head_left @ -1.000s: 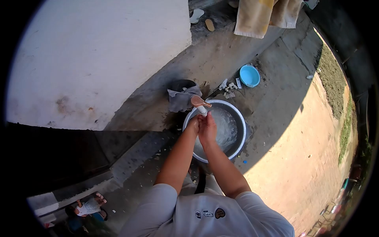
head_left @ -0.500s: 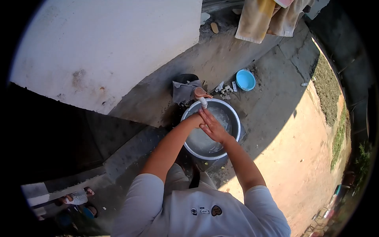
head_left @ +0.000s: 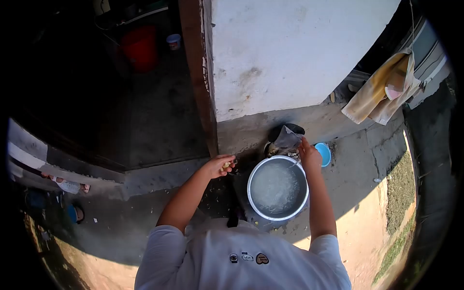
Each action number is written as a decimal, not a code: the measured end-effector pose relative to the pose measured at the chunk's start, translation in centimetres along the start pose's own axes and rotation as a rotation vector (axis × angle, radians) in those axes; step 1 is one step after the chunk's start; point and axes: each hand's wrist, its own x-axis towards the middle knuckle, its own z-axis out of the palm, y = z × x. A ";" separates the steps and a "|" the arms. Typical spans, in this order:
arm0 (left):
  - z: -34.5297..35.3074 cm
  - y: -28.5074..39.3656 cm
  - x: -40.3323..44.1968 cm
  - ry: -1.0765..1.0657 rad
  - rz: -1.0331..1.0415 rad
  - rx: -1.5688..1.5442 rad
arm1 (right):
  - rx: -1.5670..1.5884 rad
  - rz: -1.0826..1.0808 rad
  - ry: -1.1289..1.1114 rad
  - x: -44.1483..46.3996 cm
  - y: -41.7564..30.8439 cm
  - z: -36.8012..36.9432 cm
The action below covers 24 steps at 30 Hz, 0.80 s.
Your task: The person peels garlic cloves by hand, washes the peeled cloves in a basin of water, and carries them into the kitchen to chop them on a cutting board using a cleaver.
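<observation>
My left hand (head_left: 220,166) is held out to the left of the metal basin (head_left: 249,187), its fingers curled around small pale yellow pieces (head_left: 225,166) whose kind I cannot make out. At the basin's upper right rim is my right hand (head_left: 310,155), fingers bent around something mostly hidden, where the tap stands. A thin pale streak (head_left: 293,164) shows beside that hand, over the rim. Cloudy, rippled water (head_left: 276,186) fills much of the basin.
Behind the basin stands a black bucket (head_left: 300,129) with a grey sheet (head_left: 288,139) over it. A light blue bowl (head_left: 325,154) sits to the right. Left of the white wall (head_left: 290,58) is a dark doorway with a red bucket (head_left: 140,48). Towels (head_left: 379,96) hang at upper right.
My hands were together under the tap over the basin; now they are apart, left out to the left, right at the tap's place. The view has swung left, showing the doorway.
</observation>
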 end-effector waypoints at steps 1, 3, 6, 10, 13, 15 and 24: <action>-4.1 -0.7 -1.6 0.018 -0.017 -0.049 | -0.113 0.065 0.007 0.1 -0.5 0.2; -13.2 -3.4 -5.9 0.248 -0.020 -0.161 | -0.167 0.161 -0.010 0.0 -1.9 -0.4; -26.8 -8.7 -15.5 0.711 -0.027 -0.189 | -0.200 0.266 -0.015 -0.1 -5.1 -2.1; -40.3 -15.5 -29.8 1.107 -0.235 -0.317 | 0.381 0.321 0.355 -2.2 -3.9 1.2; -46.9 -19.6 -38.1 1.116 -0.417 -0.373 | 0.396 0.987 0.779 -7.8 0.8 10.3; -49.5 -18.5 -40.5 1.217 -0.841 0.333 | 0.216 1.297 0.343 -11.8 -0.9 17.0; -53.7 17.7 -22.5 0.893 0.078 0.275 | 0.888 0.024 -0.465 10.9 -49.2 9.8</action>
